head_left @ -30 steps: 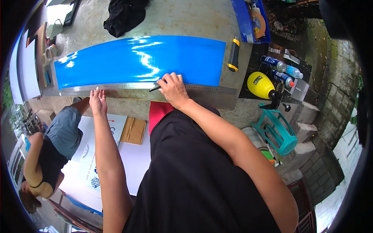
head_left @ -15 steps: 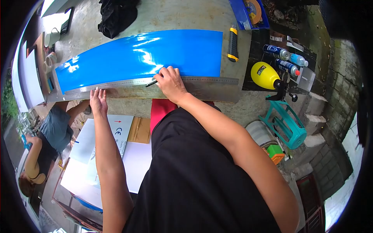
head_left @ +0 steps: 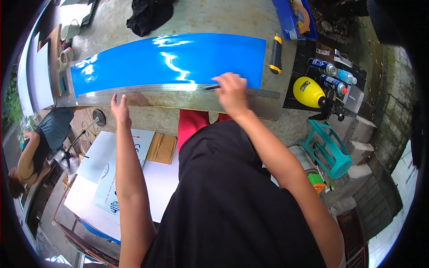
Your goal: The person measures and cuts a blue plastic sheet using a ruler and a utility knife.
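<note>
A long glossy blue sheet (head_left: 134,67) lies on the metal-topped table (head_left: 201,20). Along its near edge runs a steel ruler (head_left: 170,88). My right hand (head_left: 233,93), slightly blurred, grips a black pen (head_left: 211,87) whose tip points left, over the ruler toward its right part. At the front edge of the table is my left hand (head_left: 120,110), fingers apart and holding nothing, its fingertips just short of the ruler's left part. To the right of the sheet sits a black and yellow utility knife (head_left: 276,56).
Black cloth (head_left: 149,17) lies at the back, a blue bin (head_left: 286,20) at the back right. Spray cans (head_left: 322,67) and a yellow pump bottle (head_left: 308,92) stand at the right. Below are a green stool (head_left: 333,156) and stacked boards (head_left: 100,154). Another person (head_left: 33,149) is at the left.
My right hand has moved right along the ruler with the pen. My left hand's fingers have spread and come off the ruler's edge. The other person has shifted left.
</note>
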`<state>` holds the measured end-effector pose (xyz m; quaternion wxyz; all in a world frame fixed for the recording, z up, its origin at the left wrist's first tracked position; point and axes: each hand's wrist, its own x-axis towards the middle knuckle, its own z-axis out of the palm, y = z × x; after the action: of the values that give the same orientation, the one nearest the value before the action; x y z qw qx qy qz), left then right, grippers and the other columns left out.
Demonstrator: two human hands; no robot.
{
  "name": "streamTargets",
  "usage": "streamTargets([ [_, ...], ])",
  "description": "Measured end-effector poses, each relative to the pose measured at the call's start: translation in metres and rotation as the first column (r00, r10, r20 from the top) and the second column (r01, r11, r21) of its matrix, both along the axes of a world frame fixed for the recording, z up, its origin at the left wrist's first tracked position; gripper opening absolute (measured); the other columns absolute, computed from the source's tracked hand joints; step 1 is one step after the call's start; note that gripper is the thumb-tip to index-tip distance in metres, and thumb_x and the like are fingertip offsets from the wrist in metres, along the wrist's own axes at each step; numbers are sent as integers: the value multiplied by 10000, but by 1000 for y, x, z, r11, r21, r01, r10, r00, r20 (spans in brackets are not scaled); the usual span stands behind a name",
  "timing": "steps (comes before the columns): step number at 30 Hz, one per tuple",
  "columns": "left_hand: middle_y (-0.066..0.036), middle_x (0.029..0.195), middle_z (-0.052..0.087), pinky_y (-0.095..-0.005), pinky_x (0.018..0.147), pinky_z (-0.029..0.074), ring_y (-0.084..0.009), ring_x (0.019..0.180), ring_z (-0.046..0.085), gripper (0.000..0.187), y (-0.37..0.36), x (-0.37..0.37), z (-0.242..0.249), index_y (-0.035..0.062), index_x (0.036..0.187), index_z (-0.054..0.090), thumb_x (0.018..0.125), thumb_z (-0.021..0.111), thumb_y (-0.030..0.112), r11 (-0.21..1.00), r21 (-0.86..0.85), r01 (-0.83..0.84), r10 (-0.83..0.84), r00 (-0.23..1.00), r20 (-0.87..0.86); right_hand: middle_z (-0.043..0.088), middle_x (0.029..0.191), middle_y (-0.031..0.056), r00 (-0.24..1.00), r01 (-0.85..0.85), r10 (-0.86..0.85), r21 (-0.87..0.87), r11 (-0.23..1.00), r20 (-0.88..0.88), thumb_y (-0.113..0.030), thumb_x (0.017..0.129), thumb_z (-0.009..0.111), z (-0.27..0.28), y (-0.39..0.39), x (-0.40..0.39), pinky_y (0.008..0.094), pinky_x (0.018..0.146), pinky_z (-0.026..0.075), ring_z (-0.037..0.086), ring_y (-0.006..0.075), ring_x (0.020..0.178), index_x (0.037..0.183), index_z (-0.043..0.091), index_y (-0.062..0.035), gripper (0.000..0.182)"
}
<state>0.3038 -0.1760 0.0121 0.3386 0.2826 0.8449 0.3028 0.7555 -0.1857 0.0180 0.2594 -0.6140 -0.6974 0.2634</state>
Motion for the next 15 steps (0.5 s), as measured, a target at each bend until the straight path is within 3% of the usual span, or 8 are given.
streamTargets([
  [1, -188, 1551, 463, -454, 1176, 381, -382, 1429, 442, 755, -5, 7, 3, 73, 1585, 422, 948, 781, 262, 990, -48, 136, -139, 987, -78, 666, 1021, 46, 997, 71, -71, -24, 997, -7, -52, 762, 761, 7, -3, 25, 438, 858, 427, 627, 270, 1018, 1032, 725, -150, 290],
  [2, -188, 1551, 463, -454, 1176, 381, -382, 1429, 442, 755, -10, 18, 6, 73, 1585, 422, 948, 781, 262, 991, -44, 129, -132, 988, -83, 676, 1023, 66, 993, 115, -115, -20, 993, 16, -52, 777, 755, 9, -8, 51, 443, 867, 440, 639, 292, 1013, 1026, 721, -129, 263],
  [3, -200, 1589, 411, -476, 1191, 369, -409, 1449, 412, 773, -16, 32, 7, 101, 1590, 422, 938, 792, 289, 946, -67, 316, -320, 888, -330, 673, 1020, 78, 989, 139, -138, -37, 990, 48, -43, 788, 752, 7, -15, 78, 444, 865, 456, 641, 310, 1006, 1023, 717, -111, 246],
  [4, -212, 1626, 359, -499, 1207, 356, -435, 1470, 383, 792, -22, 46, 7, 129, 1595, 422, 927, 804, 315, 867, -140, 478, -471, 695, -543, 669, 1020, 90, 987, 149, -145, -45, 988, 76, -21, 779, 772, 7, -21, 101, 440, 856, 476, 641, 319, 1004, 1024, 710, -94, 264],
  [6, -218, 1645, 318, -517, 1215, 347, -449, 1477, 362, 813, -26, 77, 9, 153, 1599, 419, 912, 817, 328, 855, -136, 501, -488, 686, -539, 627, 1059, 119, 992, 119, -115, -93, 988, 48, -16, 769, 840, 1, -34, 136, 407, 855, 520, 644, 324, 985, 1054, 687, -33, 324],
  [11, -215, 1675, 268, -549, 1239, 305, -459, 1526, 267, 878, -35, 121, -3, 210, 1617, 404, 874, 844, 371, 832, -172, 527, -532, 671, -516, 577, 1073, 110, 973, 182, -217, -322, 929, -76, -18, 760, 851, 0, -45, 157, 397, 859, 516, 617, 322, 990, 1074, 687, -51, 356],
  [15, -197, 1675, 290, -567, 1247, 288, -494, 1515, 263, 867, -38, 128, -8, 249, 1617, 405, 878, 832, 404, 807, -270, 525, -580, 619, -529, 581, 1059, 108, 977, 164, -195, -278, 946, -89, -6, 765, 839, -5, -47, 159, 395, 854, 516, 620, 316, 989, 1059, 693, -54, 333],
])
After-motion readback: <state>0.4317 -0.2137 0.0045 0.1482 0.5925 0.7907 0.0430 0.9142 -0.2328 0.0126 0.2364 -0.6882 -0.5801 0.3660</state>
